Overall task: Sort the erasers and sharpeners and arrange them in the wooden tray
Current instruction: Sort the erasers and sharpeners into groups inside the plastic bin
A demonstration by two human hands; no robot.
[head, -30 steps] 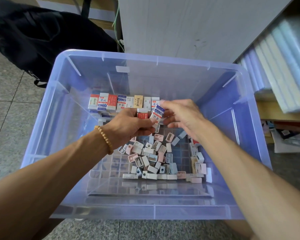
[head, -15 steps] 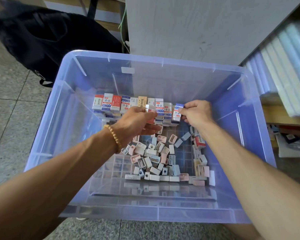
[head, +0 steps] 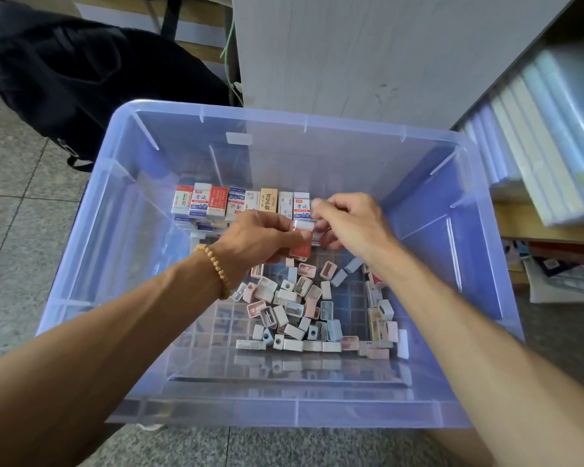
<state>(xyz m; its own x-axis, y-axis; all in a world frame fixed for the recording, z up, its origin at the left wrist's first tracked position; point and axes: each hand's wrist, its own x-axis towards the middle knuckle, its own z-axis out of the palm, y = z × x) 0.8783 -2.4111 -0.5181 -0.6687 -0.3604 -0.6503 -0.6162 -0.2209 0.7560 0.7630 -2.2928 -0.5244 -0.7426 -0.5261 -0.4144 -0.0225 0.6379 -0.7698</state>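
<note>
Both hands reach into a clear blue plastic bin. My left hand, with a bead bracelet on its wrist, grips a red-and-white eraser above the bin floor. My right hand is right beside it, its curled fingertips pinching the white top end of that eraser. A row of upright sleeved erasers stands along the bin's far wall, its right end hidden behind my hands. Several loose pastel sharpeners lie heaped on the floor of the bin below my hands.
More small pieces lie along the bin's right side. A black bag lies on the tiled floor at the back left. A white cabinet stands behind the bin, and shelves of folders are at the right.
My right hand set a blue-striped eraser at the right end of the back row, then came back left to the eraser in my left hand. My left hand stayed about where it was.
</note>
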